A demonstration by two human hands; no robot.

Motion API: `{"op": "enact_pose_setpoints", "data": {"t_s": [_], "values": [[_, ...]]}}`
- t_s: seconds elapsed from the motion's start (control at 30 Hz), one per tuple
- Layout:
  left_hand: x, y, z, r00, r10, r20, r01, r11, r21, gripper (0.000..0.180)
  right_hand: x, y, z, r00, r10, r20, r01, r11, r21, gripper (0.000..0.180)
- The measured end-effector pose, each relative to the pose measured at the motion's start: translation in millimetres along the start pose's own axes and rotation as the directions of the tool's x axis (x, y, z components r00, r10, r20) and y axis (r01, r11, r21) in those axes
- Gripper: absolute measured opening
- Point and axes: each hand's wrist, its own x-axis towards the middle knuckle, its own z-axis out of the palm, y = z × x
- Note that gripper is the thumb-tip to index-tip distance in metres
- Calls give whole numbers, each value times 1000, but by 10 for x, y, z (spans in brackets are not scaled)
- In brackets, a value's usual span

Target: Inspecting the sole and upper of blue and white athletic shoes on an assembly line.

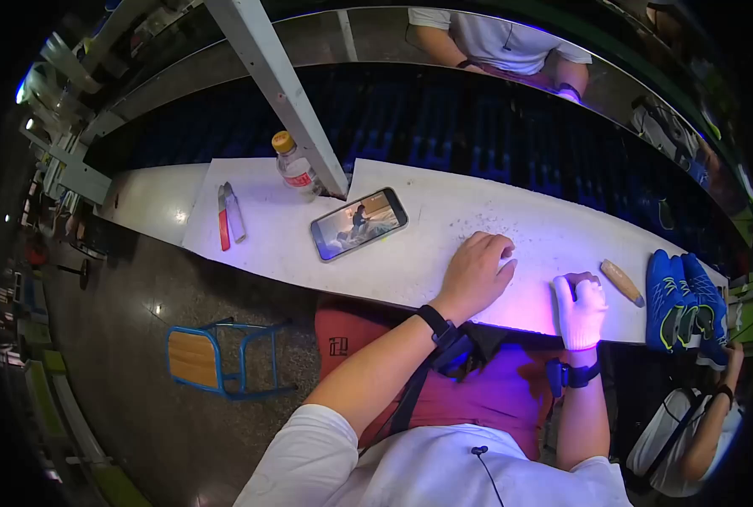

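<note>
My bare left hand (480,268) rests on the white tabletop (427,221) with loosely bent fingers, the thumb apart and nothing held. Small dark crumbs (496,226) lie scattered just beyond its fingers. Farther right, my right hand (581,311) wears a white glove and lies near the table's front edge. Its fingers are bent, with a gap beside the thumb; no object shows in it. A short tool with a tan wooden handle (621,281) lies close to the right hand. Beyond that stand several blue sports shoes (665,300) at the table's right end.
A phone (359,224) playing a video lies left of centre. Red-handled pliers (231,215) and a yellow-capped bottle (295,167) are farther left. A metal post (283,89) rises by the dark conveyor (427,118). People sit opposite and at right. A blue-framed stool (228,359) stands on the floor.
</note>
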Motion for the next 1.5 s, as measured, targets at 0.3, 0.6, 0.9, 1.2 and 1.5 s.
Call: {"op": "enact_pose_setpoints", "data": {"t_s": [0.3, 0.6, 0.9, 1.2, 1.5], "values": [[8, -8, -4, 1000, 5, 0, -5, 1000, -4, 18, 10, 15, 17, 1000, -21, -9, 21, 1000, -11, 16], [12, 3, -12, 1000, 3, 5, -3, 1000, -8, 17, 19, 8, 3, 1000, -20, 6, 20, 1000, -2, 16], [9, -2, -10, 1000, 3, 7, -3, 1000, -4, 18, 12, 4, 4, 1000, -18, -3, 18, 1000, -7, 15], [7, 1, -8, 1000, 1, 9, -1, 1000, 7, 18, 10, -1, 1, 999, -31, -19, 31, 999, 8, 15], [10, 6, -12, 1000, 5, 3, -5, 1000, 3, 18, 16, -11, -6, 999, -29, -16, 29, 1000, 6, 15]]}}
